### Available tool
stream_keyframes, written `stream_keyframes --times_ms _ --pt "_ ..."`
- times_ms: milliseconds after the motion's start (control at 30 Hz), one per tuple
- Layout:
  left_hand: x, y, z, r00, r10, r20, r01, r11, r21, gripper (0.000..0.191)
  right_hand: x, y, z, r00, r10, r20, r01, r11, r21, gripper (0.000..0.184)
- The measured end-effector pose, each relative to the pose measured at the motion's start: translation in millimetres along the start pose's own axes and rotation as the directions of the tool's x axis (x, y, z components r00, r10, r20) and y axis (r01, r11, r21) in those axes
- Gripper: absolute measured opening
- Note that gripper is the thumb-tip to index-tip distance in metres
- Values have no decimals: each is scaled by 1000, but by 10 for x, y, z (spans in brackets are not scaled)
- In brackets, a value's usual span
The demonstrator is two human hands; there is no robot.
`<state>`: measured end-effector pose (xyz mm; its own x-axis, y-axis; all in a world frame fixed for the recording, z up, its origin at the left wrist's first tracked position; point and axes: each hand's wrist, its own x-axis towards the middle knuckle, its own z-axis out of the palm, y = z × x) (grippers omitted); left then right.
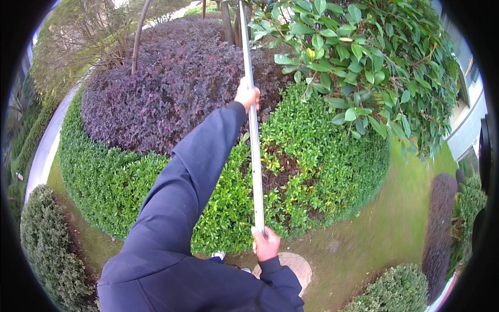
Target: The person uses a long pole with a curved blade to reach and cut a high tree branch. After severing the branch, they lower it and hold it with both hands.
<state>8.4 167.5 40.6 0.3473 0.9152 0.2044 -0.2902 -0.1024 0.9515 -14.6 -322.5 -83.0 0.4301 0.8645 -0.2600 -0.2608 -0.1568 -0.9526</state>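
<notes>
My left hand (247, 95) grips a long silvery metal pole (255, 167) partway up, with the arm stretched forward. Lower down, close to my body, my right hand (266, 245) is closed around the same pole near its bottom end. The pole rises away from me and runs out of view at the top edge, so its far tip is hidden. It passes in front of a clipped green hedge (312, 187) and a purple-leaved shrub (167, 89). Both sleeves are dark navy.
A leafy green tree or large shrub (362, 58) overhangs on the right of the pole. Thin trunks (227, 23) stand behind the purple shrub. Rounded bushes (50, 249) flank me, and a round cover (292, 269) lies by my feet. A pale path (46, 152) curves past at left.
</notes>
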Motion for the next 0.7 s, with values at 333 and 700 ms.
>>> stream_keyframes --times_ms 333,700 --pt "-2240 -529 497 992 -122 6 122 980 -159 69 -1671 1707 -1358 976 -84 -199 -12 898 -439 16" --pt "-58 -118 106 1000 -7 -17 7 1000 -27 52 69 140 -148 999 -25 -47 22 997 -73 19"
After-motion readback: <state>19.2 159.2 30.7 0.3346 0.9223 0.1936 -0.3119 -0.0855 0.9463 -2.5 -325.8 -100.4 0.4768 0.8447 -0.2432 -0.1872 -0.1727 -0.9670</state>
